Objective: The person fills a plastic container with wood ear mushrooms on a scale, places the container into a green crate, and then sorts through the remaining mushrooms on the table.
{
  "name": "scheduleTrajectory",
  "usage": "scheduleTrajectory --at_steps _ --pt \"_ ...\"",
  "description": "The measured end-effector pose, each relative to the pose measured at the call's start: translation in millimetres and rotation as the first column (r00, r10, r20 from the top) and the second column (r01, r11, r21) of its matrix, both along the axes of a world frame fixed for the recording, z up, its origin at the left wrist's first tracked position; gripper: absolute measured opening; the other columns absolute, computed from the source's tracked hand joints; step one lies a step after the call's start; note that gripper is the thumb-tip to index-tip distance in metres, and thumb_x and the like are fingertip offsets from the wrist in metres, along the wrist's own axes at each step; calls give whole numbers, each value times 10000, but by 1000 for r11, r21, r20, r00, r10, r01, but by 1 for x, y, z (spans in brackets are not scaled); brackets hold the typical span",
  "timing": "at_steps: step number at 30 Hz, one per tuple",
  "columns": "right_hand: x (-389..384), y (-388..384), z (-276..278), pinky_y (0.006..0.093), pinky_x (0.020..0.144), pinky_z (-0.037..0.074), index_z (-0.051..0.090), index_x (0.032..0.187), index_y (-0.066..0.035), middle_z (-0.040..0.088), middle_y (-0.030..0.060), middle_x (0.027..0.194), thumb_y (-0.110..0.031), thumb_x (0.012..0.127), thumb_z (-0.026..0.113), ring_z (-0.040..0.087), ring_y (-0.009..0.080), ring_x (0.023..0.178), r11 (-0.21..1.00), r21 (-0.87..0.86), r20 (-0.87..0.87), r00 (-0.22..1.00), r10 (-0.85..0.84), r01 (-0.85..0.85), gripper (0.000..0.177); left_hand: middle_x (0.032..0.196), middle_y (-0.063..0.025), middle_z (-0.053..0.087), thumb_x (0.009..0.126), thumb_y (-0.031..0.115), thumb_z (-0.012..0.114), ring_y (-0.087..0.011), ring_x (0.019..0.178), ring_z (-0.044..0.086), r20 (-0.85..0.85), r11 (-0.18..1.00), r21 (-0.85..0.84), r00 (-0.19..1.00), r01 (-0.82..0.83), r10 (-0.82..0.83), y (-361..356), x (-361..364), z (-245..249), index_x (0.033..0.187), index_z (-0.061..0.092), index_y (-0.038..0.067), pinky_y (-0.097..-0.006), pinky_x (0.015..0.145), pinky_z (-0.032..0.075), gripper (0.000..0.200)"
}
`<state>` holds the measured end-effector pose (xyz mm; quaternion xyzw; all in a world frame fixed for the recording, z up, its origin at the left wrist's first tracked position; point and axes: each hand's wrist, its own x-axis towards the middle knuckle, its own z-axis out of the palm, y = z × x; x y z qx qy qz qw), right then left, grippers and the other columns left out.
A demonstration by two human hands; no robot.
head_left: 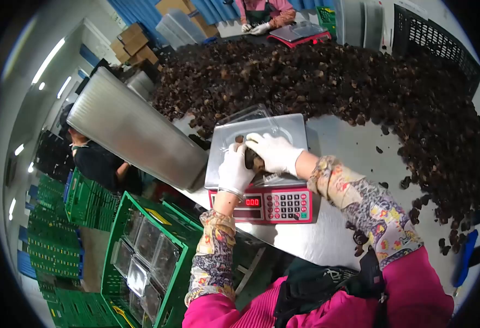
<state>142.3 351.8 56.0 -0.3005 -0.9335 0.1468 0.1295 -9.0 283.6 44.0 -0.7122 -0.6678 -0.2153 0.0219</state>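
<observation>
Both of my hands wear white gloves and meet above the metal pan of a red digital scale (229,143). My left hand (236,170) and my right hand (274,153) curl around a few dark brown, mushroom-like pieces (253,160), partly hidden by the fingers. Under them lies a clear plastic clamshell box (249,115), its lid tilted up toward the far side. Red digits on the scale's display (252,202) read 0.00. How many pieces are in the box cannot be made out.
A large heap of dark brown pieces (316,82) spreads over the steel table (338,142). Left of the scale leans a tall stack of clear boxes (136,126). A green crate (180,268) with filled clear boxes stands lower left. Other people work at far left and across the table.
</observation>
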Motion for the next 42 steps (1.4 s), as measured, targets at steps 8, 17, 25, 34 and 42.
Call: scheduleTrajectory --at_steps 8,17,25,34,42 --pt "57 0 50 398 927 476 379 1408 -69 494 148 1323 -266 687 751 539 321 1135 998 -2 141 988 69 -70 835 1210 -151 548 596 311 852 -332 1041 603 24 984 -179 1000 -12 17 -3 34 30 1328 444 86 -404 833 522 868" --pt "168 -49 -45 394 1011 424 552 1267 -28 555 211 1251 -179 799 648 536 343 1162 937 -287 -183 949 -256 198 501 1340 -128 518 653 173 820 -289 1164 553 -95 992 122 995 33 -21 -56 47 36 1377 444 95 -351 908 495 819" --pt "169 -130 -109 373 873 499 612 1014 -24 587 116 1078 -88 811 580 571 285 1039 940 -291 -153 961 -231 179 216 963 -112 666 846 -44 629 -233 868 647 297 930 366 942 37 -154 -56 69 24 1022 664 16 -290 783 508 190" --pt "238 -118 -105 426 957 453 592 1199 -139 512 104 1282 -242 819 661 473 312 1174 923 78 40 924 -381 378 399 1126 -70 619 816 117 659 -269 913 648 484 822 -25 726 569 -488 -109 188 -62 1129 635 135 -350 752 546 314" --pt "217 -94 -89 307 884 468 633 1090 -19 615 114 1056 -44 806 683 602 240 974 821 -394 -501 652 -569 413 290 1036 -98 606 829 34 596 -291 923 630 522 724 -152 676 673 -519 -115 220 -115 1113 614 91 -350 768 525 290"
